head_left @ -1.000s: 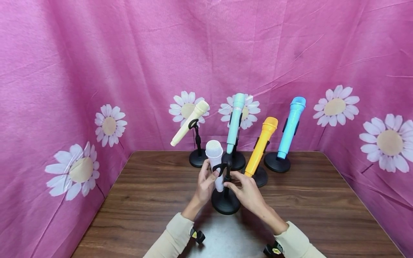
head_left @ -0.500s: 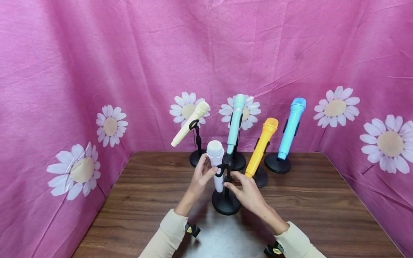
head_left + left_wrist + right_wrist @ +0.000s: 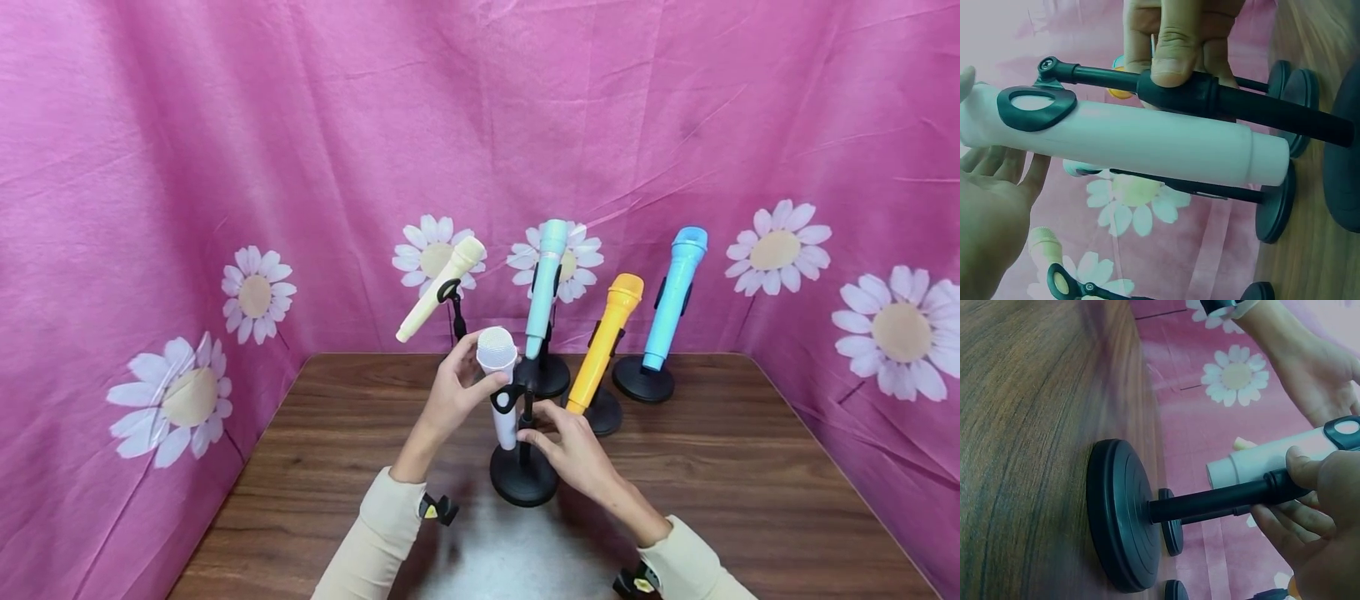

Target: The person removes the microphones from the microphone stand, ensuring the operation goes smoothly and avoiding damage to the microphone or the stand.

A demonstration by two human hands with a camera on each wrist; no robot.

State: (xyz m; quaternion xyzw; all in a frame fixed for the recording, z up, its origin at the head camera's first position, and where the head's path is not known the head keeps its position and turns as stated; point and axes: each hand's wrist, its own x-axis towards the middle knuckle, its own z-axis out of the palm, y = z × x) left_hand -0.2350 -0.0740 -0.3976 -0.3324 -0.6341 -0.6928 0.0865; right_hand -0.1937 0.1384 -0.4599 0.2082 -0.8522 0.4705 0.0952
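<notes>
A white microphone [image 3: 506,427] sits tilted in the clip [image 3: 1066,107] of a black desk stand [image 3: 523,482]. My left hand [image 3: 448,395] holds it just below its mesh head, thumb on the near side and fingers behind. In the right wrist view, the thumb and fingers of my right hand [image 3: 1329,515] pinch the collar [image 3: 1280,485] partway up the stand's pole. The stand's round base rests on the table. The white microphone's lower end hangs free beside the pole. Its head is mostly outside the left wrist view.
Behind stand other microphones on black stands: cream [image 3: 441,288], mint [image 3: 546,283], yellow [image 3: 604,342] and blue [image 3: 677,297]. The yellow one is close to my right hand. A pink flowered cloth [image 3: 360,167] surrounds the wooden table [image 3: 315,483] at the back and sides.
My left hand has slid up the white microphone from the clip toward its head, and the left forearm has swung outward to the left. My right hand keeps its pinch on the stand.
</notes>
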